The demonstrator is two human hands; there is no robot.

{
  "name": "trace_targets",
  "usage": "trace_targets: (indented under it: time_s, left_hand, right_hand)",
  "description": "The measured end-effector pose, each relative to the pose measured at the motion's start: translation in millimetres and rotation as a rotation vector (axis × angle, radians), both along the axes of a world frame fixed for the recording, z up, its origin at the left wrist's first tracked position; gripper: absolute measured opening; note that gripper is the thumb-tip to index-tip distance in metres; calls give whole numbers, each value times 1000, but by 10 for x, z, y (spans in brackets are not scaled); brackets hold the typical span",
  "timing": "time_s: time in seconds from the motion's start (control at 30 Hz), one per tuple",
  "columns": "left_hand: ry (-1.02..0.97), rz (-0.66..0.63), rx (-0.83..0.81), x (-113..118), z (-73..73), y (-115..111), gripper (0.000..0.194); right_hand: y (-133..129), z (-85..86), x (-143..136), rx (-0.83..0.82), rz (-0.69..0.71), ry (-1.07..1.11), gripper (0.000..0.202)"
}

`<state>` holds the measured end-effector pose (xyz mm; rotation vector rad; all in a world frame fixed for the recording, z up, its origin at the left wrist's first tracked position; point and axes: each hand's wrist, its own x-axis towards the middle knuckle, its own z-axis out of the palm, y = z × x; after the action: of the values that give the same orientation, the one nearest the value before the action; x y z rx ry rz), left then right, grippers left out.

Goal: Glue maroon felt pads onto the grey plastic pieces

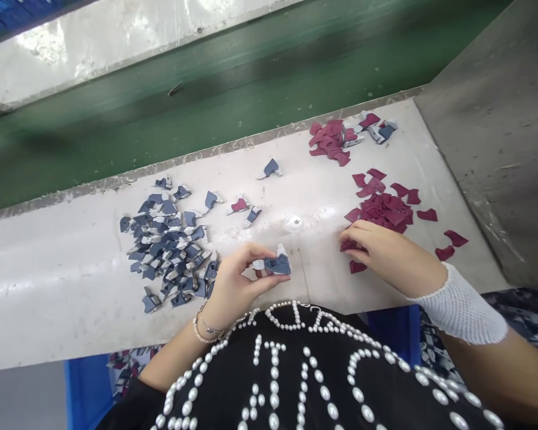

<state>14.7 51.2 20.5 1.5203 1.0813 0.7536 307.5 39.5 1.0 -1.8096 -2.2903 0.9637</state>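
Between the thumb and fingers of my left hand (246,278) is a blue-and-white plastic part (278,263), held above the white table near its front edge. My right hand (371,246) pinches a dark red piece (348,244) at the near side of a pile of red pieces (388,210). Another red piece (357,267) lies just below those fingers. Left of my left hand spreads a large heap of blue-and-white parts (165,245). A white part with a red piece on it (239,205) lies at mid-table.
A second red pile (329,142) lies at the back right beside a few assembled parts (382,130). Behind the white table (72,286) runs a green belt (170,95). A grey metal panel (497,137) stands right. Blue bins (87,391) with parts sit below the front edge.
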Motion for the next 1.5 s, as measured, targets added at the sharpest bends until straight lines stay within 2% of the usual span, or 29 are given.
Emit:
trace_targets:
  time_s: [0.23,0.4,0.5,0.63,0.77,0.87,0.93,1.0,1.2,1.37,1.5]
  left_hand:
    - [23,19,-1,19,5,-19,28]
    - [-14,20,-56,41,-68,-37,30]
    - [-32,48,-35,57,-96,-38,30]
    - [-83,101,-13,74,-108,-27,29]
    - [-140,113,7,89,-127,-14,26]
    - [-179,125,89,90,-149,-11,25]
    - [-192,126,133,77,-167,-18,25]
    - [-181,119,160,53,-187,-29,26]
    - [-88,75,330,-9,-192,-11,28]
    - [-35,54,461,2,-163,15,31]
    - [-30,59,512,18,-152,15,38]
  right_hand:
    - [79,65,161,35,66,-41,29]
    - [110,25,133,44,95,-46,26]
    - [134,49,118,36,92,-13,26]
    - [147,215,46,-3,57,72,31]
    - [88,449,-229,-26,75,294,29]
    - [35,565,-486,-163,-6,604,20]
    - [19,584,-619,-303,-111,760,13]
    - [25,564,-703,-376,-189,841,15]
    - [94,481,-768,-368,-263,808,17]
    - [98,521,-762,-340,-327,835,0]
    - [98,546,-772,-274,-380,796,5]
